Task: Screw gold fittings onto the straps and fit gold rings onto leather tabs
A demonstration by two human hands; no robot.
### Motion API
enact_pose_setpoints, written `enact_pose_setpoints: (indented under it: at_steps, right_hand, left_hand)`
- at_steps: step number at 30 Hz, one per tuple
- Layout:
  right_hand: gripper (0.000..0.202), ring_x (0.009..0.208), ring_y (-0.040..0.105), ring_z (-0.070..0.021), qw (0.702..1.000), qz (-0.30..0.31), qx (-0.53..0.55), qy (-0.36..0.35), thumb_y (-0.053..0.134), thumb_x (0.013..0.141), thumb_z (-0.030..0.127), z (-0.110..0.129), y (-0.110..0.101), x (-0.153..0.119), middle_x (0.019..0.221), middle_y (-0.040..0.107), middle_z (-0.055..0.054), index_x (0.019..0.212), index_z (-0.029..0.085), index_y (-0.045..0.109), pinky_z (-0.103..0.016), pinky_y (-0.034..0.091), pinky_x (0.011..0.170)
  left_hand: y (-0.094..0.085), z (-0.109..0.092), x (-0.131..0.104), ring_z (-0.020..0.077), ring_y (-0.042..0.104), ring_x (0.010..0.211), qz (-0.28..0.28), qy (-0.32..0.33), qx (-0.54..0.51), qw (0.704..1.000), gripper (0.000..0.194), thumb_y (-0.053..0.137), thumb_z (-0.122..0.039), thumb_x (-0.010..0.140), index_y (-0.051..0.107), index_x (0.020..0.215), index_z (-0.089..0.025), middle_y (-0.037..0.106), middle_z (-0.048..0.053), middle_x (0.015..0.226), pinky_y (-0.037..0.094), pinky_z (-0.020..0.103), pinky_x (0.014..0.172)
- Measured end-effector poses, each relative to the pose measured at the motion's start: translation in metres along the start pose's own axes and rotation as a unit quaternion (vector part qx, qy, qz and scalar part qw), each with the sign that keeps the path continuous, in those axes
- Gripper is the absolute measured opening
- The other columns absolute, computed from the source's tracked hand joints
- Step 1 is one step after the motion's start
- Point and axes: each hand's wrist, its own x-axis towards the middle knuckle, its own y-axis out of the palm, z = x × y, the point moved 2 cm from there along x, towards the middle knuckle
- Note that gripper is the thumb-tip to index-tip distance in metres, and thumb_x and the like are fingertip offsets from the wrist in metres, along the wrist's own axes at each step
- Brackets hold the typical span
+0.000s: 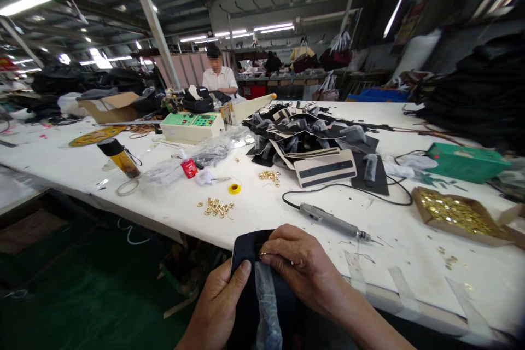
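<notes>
Thumb uppermost, your left hand [217, 301] grips the left edge of the black panel [252, 240], low in the middle of the frame. The panel lies between your hands, its long axis running up the frame. Down its face runs the plastic-wrapped strap [267, 306], leaning slightly right towards the bottom edge. Just above the strap's top end, your right hand [303, 262], the nearer one, pinches a small gold fitting [261, 255]; whether it is attached, you can't tell.
</notes>
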Motion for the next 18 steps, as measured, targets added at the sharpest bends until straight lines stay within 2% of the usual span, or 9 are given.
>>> enact_pose_setpoints:
  at_steps: [7,11,14,16,18]
  right_hand:
    - [0.008,0.087,0.066,-0.0162,0.991,-0.076,0.068,0.083,0.072,0.098,0.023,0.0,0.002,-0.005,0.089,0.071,-0.001,0.093,0.024,0.079,-0.029,0.049,0.079]
    - [0.012,0.076,0.062,-0.0154,0.978,-0.165,0.066,0.109,0.073,0.096,0.03,-0.003,-0.002,-0.006,0.084,0.068,0.0,0.105,0.023,0.077,-0.029,0.047,0.071]
    - [0.017,0.073,0.057,-0.0152,0.966,-0.221,0.059,0.123,0.071,0.097,0.034,-0.008,-0.008,-0.008,0.084,0.065,0.0,0.109,0.023,0.076,-0.029,0.045,0.069]
    - [0.023,0.076,0.057,-0.0159,0.953,-0.252,0.066,0.153,0.071,0.096,0.039,-0.011,-0.011,-0.019,0.088,0.065,-0.001,0.111,0.023,0.074,-0.029,0.046,0.072]
    - [0.032,0.08,0.059,-0.017,0.941,-0.242,0.112,0.21,0.073,0.093,0.047,-0.014,-0.011,-0.039,0.093,0.068,-0.002,0.114,0.023,0.073,-0.029,0.047,0.074]
  left_hand:
    - [0.007,0.0,0.002,0.0315,0.072,0.109,0.0,-0.015,-0.046,0.999,0.056,0.068,-0.057,0.095,0.073,0.131,-0.015,0.079,0.013,0.115,0.055,0.041,0.102]
    - [0.011,0.002,0.003,0.033,0.072,0.113,-0.013,-0.027,-0.073,0.997,0.056,0.07,-0.056,0.093,0.073,0.132,-0.015,0.079,0.014,0.118,0.055,0.044,0.106]
    - [0.013,0.002,0.002,0.0372,0.071,0.118,-0.03,-0.039,-0.09,0.995,0.064,0.073,-0.06,0.089,0.071,0.133,-0.013,0.078,0.016,0.121,0.056,0.048,0.106]
    - [0.015,0.001,-0.001,0.0394,0.07,0.12,-0.081,-0.042,-0.051,0.995,0.07,0.076,-0.065,0.083,0.073,0.13,-0.013,0.079,0.015,0.118,0.057,0.049,0.105]
    - [0.017,0.001,-0.006,0.0394,0.07,0.12,-0.165,-0.037,0.029,0.985,0.069,0.077,-0.07,0.079,0.077,0.123,-0.017,0.08,0.013,0.113,0.059,0.046,0.102]
